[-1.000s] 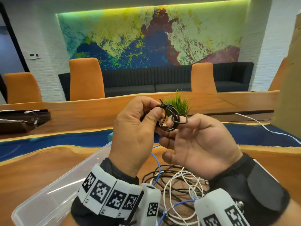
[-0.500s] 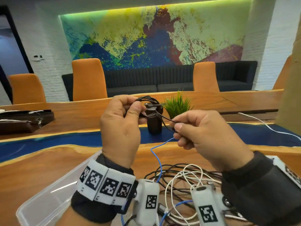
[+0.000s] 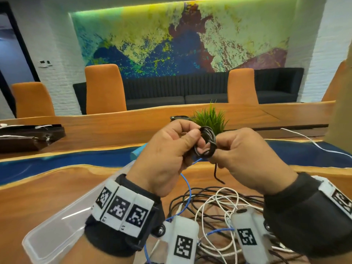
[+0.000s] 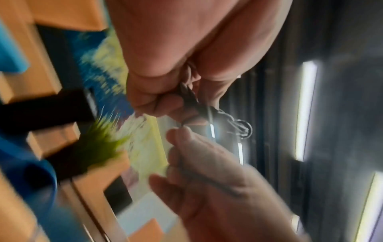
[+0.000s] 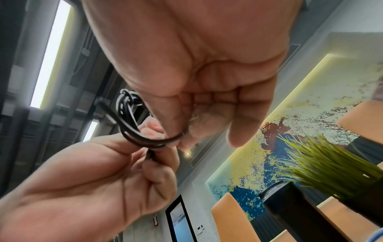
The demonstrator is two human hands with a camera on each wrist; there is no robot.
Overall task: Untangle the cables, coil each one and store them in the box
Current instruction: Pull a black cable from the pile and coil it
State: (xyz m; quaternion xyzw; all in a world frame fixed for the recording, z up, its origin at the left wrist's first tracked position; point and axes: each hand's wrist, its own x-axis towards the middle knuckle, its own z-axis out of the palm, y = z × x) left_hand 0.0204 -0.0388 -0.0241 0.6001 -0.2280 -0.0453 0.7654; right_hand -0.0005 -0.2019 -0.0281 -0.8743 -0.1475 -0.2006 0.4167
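Closed again since a moment ago: both hands pinching black coil, tail nearly wrapped; ready for box soon.

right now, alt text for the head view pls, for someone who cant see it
Two hands, left hand and right hand, hold a small coiled black cable above a wooden table. Below lie tangled cables and a clear plastic box.

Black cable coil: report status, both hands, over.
Left hand and right hand both pinch the small black cable coil, tail dangling. Clear plastic box holds nothing visible. Tangled black, white and blue cables wait on the table.
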